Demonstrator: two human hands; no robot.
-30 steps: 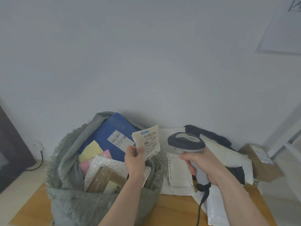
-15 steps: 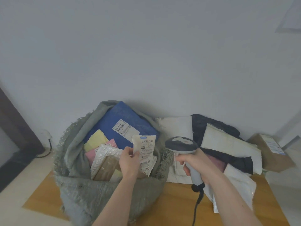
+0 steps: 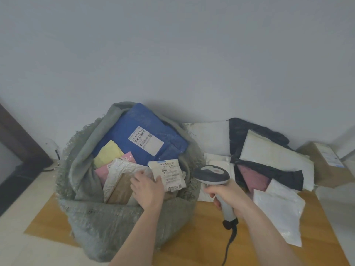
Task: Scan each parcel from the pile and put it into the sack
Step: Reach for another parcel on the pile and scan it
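A grey woven sack [image 3: 107, 214] stands open on the left of the wooden table, filled with a large blue parcel [image 3: 153, 139], yellow, pink and silver mailers and a brown packet. Inside the sack mouth, my left hand [image 3: 148, 187] holds a small white parcel [image 3: 170, 174] with a barcode label, its lower edge among the parcels. My right hand [image 3: 228, 194] grips the handle of a grey barcode scanner [image 3: 211, 174], whose head points toward the small parcel. The pile [image 3: 269, 160] of white, black and maroon parcels lies at the right.
A brown cardboard box [image 3: 326, 166] sits at the far right against the wall. The scanner's black cable [image 3: 229, 244] runs down over the table [image 3: 203, 237] front. A dark door frame [image 3: 17, 143] stands at the left, with a cable on the pale floor.
My left hand has lowered the small white parcel from in front of the scanner down into the sack mouth. The right hand with the scanner has stayed about where it was.
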